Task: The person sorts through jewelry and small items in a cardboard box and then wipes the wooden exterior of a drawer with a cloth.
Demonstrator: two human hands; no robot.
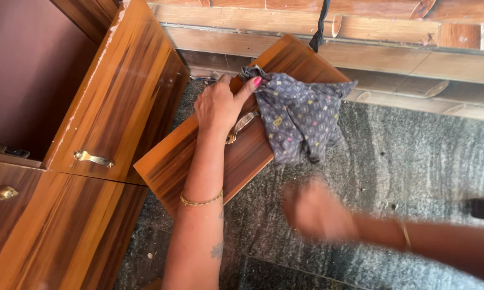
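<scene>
— Now, where is the left hand (219, 104)?
— Pressing the grey patterned cloth (295, 115) against the open wooden cabinet door (253, 150), near its top edge; the right hand (314, 210) is blurred, grip unclear.

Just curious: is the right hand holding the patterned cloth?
No, the left hand pins the cloth on the wooden door; the right hand is apart.

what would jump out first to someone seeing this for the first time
At centre, the left hand presses a grey patterned cloth onto a loose wooden drawer front with a brass handle, propped above the dark stone floor. Lower right, the right hand is a motion blur, apparently holding nothing. To the left, a wooden cabinet has one drawer pulled open.
</scene>
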